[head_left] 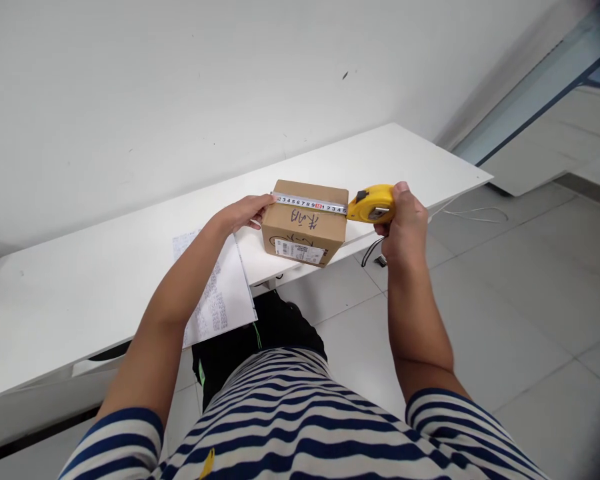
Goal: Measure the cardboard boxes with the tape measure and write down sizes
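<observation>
A brown cardboard box [306, 230] with handwriting on top and a printed label on its near side rests at the table's front edge. Across its top runs the pulled-out blade of a yellow tape measure [373, 204], numbers facing up. My right hand [405, 227] grips the yellow case just beyond the box's right edge, and a black wrist strap dangles below. At the box's left edge, my left hand [246, 212] pinches the blade's free end between thumb and finger. The other fingers curl beside the box's left side.
The long white table [105, 273] stands against a white wall [180, 87]. Printed paper sheets [220, 293] lie under my left forearm, overhanging the front edge. A white cable [475, 215] is on the tiled floor at the right.
</observation>
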Motion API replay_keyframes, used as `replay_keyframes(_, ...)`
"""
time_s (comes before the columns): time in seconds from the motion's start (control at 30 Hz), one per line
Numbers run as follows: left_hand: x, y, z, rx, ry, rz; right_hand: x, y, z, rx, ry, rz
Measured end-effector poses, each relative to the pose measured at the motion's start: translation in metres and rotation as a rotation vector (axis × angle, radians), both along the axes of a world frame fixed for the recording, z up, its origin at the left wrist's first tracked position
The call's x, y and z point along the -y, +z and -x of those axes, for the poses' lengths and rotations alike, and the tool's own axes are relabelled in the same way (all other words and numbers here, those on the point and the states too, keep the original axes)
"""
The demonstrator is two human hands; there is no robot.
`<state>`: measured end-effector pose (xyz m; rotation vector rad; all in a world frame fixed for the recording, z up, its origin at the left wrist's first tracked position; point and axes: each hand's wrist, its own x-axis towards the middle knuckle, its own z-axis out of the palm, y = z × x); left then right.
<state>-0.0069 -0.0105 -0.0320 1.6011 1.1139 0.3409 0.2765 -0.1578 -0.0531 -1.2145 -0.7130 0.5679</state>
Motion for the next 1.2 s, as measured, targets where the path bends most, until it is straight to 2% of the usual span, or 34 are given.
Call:
replay_keyframes(0.1,0.006,0.003,0.001,-0.007,-0.042,-0.092,-0.003,-0.002,-0.001,-0.007,0.000,-0.003)
replay_keyframes(0.2,0.019,0.007,0.006,-0.031,-0.046,-0.161,-0.018,-0.005,-0.001,-0.020,0.009,-0.005)
replay_keyframes(0.37,0.055,0.010,0.028,-0.109,0.150,-0.238,-0.076,-0.006,0.002,-0.033,0.144,0.014)
replay_keyframes(0.53,0.086,0.008,0.043,-0.153,0.301,-0.310,-0.137,0.000,0.022,-0.041,0.353,0.083)
replay_keyframes(0.63,0.092,0.006,0.045,-0.078,0.365,-0.320,-0.151,0.000,0.033,-0.050,0.390,0.088)
replay_keyframes(0.73,0.093,0.010,0.044,-0.055,0.407,-0.334,-0.150,0.005,0.033,-0.013,0.379,0.071)
replay_keyframes(0.8,0.099,0.020,0.045,-0.044,0.444,-0.348,-0.142,0.017,0.030,0.037,0.361,0.028)
replay_keyframes(0.87,0.114,0.037,0.050,0.037,0.469,-0.395,-0.123,0.034,0.030,0.078,0.331,-0.060)
replay_keyframes(0.93,0.139,0.051,0.059,0.160,0.457,-0.451,-0.089,0.049,0.040,0.105,0.291,-0.201)
replay_keyframes(1.0,0.172,0.055,0.069,0.234,0.405,-0.444,-0.044,0.055,0.062,0.147,0.234,-0.391)
replay_keyframes(1.03,0.189,0.051,0.073,0.254,0.362,-0.417,-0.019,0.052,0.076,0.187,0.201,-0.474)
replay_keyframes(1.1,0.221,0.031,0.077,0.294,0.307,-0.337,0.028,0.037,0.109,0.364,0.221,-0.506)
replay_keyframes(1.2,0.260,-0.018,0.077,0.395,0.452,-0.139,0.076,-0.002,0.157,0.520,0.384,-0.556)
